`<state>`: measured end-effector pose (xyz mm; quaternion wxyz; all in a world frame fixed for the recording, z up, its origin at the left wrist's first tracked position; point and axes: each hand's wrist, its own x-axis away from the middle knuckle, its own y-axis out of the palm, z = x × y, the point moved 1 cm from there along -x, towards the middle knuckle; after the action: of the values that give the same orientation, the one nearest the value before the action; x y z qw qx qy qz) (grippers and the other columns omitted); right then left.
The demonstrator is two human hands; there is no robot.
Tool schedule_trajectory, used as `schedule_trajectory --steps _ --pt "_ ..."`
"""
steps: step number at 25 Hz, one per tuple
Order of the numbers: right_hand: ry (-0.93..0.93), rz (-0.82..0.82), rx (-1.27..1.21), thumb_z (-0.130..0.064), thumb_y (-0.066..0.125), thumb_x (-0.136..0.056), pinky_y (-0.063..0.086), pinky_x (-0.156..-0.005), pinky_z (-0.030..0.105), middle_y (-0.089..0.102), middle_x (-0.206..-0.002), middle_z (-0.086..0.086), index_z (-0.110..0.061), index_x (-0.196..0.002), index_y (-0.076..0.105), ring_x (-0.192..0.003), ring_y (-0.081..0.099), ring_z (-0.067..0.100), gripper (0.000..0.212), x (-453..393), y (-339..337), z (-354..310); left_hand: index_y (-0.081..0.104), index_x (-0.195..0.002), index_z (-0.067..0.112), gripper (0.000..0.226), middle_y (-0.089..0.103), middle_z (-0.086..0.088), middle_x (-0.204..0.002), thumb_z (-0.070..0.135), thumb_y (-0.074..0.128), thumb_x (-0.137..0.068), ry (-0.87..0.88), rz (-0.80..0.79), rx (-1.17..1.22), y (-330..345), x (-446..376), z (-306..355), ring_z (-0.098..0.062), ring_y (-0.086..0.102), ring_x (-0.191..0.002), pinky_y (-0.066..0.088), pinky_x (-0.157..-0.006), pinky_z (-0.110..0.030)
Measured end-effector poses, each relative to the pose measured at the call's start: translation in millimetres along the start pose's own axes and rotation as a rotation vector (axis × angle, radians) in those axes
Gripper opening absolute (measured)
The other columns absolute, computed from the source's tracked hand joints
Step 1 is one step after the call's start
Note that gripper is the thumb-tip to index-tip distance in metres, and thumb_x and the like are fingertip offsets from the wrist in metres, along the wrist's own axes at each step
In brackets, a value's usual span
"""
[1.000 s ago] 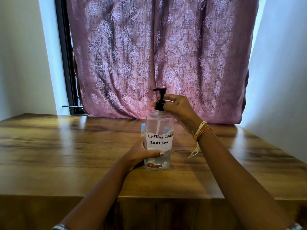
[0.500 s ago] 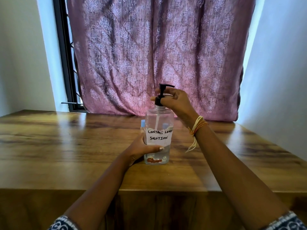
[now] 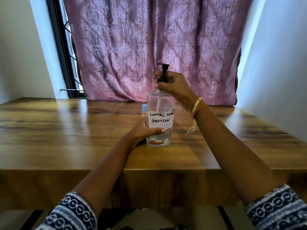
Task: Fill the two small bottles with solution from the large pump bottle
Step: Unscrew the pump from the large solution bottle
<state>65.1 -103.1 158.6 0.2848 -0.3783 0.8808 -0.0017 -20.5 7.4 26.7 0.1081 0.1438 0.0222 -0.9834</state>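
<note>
- The tall clear plastic pump bottle [image 3: 159, 113] with a handwritten white label is being kept upright near the front edge of the glossy brown wooden table [image 3: 66, 130]; little liquid appears to be sitting in its base, with a reddish patch showing there.
- Its lower body is being gripped by the left hand [image 3: 142, 131], thumb across the front below the label.
- The black plastic pump head [image 3: 163, 72] is being clasped at its collar by the right hand [image 3: 172, 85]; it appears raised off the neck, the dip tube trailing into the bottle.
- Two small bottles with pale blue caps [image 3: 144, 107] are being glimpsed just behind the large bottle, mostly hidden; the caps appear on.
- Dripping onto the table is being risked if the wet tube is swung sideways.
- Tipping is being risked should the left grip loosen while the head is being pulled.
- The small bottles could be knocked over by the large bottle being shifted backward.
</note>
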Motion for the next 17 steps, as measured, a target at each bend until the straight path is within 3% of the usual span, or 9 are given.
schedule_trajectory --steps 4,8,10,14,17 --pt "-0.012 0.165 0.018 -0.013 0.088 -0.063 0.058 -0.087 0.045 0.072 -0.102 0.018 0.000 -0.114 0.061 -0.094 0.071 0.031 0.060 -1.5 -4.5 5.3 0.063 -0.109 0.017 0.046 0.074 -0.005 -0.105 0.001 0.078 -0.069 0.000 0.001 0.007 -1.8 -2.2 -4.6 -0.025 0.070 -0.100 0.059 -0.083 -0.036" --pt "-0.010 0.029 -0.072 -0.017 0.081 -0.063 0.054 -0.095 0.044 0.070 -0.108 0.017 -0.004 -0.113 0.061 -0.104 0.067 0.031 0.055 -3.8 -8.5 4.9 0.062 -0.109 0.017 0.047 0.074 -0.005 -0.105 -0.001 0.077 -0.068 0.006 -0.007 0.022 -1.7 -2.9 -4.9 -0.024 0.070 -0.100 0.059 -0.081 -0.034" --pt "-0.026 0.019 -0.013 -0.011 0.084 -0.068 0.056 -0.092 0.039 0.069 -0.101 0.011 -0.006 -0.108 0.063 -0.095 0.067 0.025 0.045 -2.8 -5.8 3.7 0.062 -0.109 0.017 0.048 0.073 -0.007 -0.107 0.004 0.079 -0.066 0.000 -0.003 0.011 -1.9 -2.8 -5.8 -0.026 0.069 -0.103 0.059 -0.084 -0.036" --pt "-0.033 0.121 -0.098 -0.005 0.083 -0.068 0.057 -0.089 0.043 0.072 -0.092 0.015 -0.001 -0.096 0.071 -0.086 0.068 0.026 0.031 -5.4 -6.9 4.2 0.060 -0.114 0.013 0.079 0.074 -0.007 -0.107 0.045 0.091 -0.049 0.010 0.010 0.031 -2.2 -3.1 -4.2 -0.026 0.070 -0.102 0.058 -0.085 -0.039" --pt "0.030 0.164 -0.314 -0.003 0.077 -0.075 0.056 -0.071 0.030 0.072 -0.086 0.008 0.002 -0.101 0.070 -0.076 0.067 0.018 0.027 -8.7 -13.0 -4.4 0.058 -0.117 0.008 0.083 0.074 -0.007 -0.105 0.053 0.086 -0.053 0.027 0.016 0.094 -1.4 -1.1 -1.5 -0.025 0.071 -0.098 0.059 -0.079 -0.034"
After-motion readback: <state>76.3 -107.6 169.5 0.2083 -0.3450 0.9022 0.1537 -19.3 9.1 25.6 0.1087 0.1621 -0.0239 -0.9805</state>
